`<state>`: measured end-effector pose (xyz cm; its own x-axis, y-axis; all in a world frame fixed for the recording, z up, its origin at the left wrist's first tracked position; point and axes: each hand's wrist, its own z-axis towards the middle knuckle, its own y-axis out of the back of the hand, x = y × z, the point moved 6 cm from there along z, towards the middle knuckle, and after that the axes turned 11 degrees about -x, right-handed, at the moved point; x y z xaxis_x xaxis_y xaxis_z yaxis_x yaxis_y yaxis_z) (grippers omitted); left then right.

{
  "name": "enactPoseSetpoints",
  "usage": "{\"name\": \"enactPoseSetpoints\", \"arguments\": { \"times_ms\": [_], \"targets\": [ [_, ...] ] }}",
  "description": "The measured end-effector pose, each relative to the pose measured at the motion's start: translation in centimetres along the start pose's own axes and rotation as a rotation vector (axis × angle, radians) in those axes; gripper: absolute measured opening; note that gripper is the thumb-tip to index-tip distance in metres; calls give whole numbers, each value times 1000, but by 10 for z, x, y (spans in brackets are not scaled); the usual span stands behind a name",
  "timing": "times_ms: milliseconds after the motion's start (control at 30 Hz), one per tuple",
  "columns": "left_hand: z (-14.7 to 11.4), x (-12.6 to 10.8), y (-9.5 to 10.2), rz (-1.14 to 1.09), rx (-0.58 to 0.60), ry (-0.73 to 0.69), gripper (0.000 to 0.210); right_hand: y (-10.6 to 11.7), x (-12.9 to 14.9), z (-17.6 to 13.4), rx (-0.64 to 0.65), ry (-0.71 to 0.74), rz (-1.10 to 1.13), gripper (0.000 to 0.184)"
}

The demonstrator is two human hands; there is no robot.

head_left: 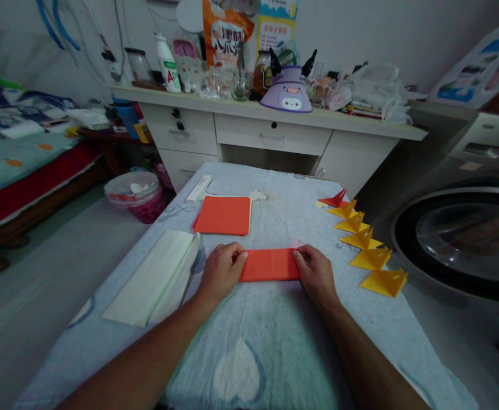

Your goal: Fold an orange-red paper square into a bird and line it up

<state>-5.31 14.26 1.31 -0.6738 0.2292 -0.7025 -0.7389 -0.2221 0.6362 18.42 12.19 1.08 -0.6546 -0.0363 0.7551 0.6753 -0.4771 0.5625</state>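
Observation:
A sheet of red-orange origami paper (270,265), folded into a wide rectangle with a faint crease down its middle, is held just over the cloth-covered table. My left hand (224,266) pinches its left end between thumb and fingers. At the right end, my right hand (317,270) grips it the same way. Beyond my left hand lies a stack of square origami paper (224,215), orange on top. Along the table's right side stands a row of folded paper cranes, several yellow (371,258) and one red (334,199) at the far end.
A pale folded paper packet (155,276) lies left of my left arm, with a small white box (199,189) farther back. The blue patterned tablecloth (292,341) covers the table. Past it stand a cluttered desk (275,134), a pink bin (140,196) and a washing machine (484,171).

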Motion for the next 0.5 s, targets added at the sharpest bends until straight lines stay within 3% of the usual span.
{"name": "enactPoseSetpoints", "arguments": {
  "times_ms": [300,500],
  "targets": [
    [-1,-5,-7,330,35,-162,13,-7,8,2,23,170,-328,18],
    [-3,-12,-10,468,52,-249,13,-12,9,1,66,160,-513,16]
  ]
}}
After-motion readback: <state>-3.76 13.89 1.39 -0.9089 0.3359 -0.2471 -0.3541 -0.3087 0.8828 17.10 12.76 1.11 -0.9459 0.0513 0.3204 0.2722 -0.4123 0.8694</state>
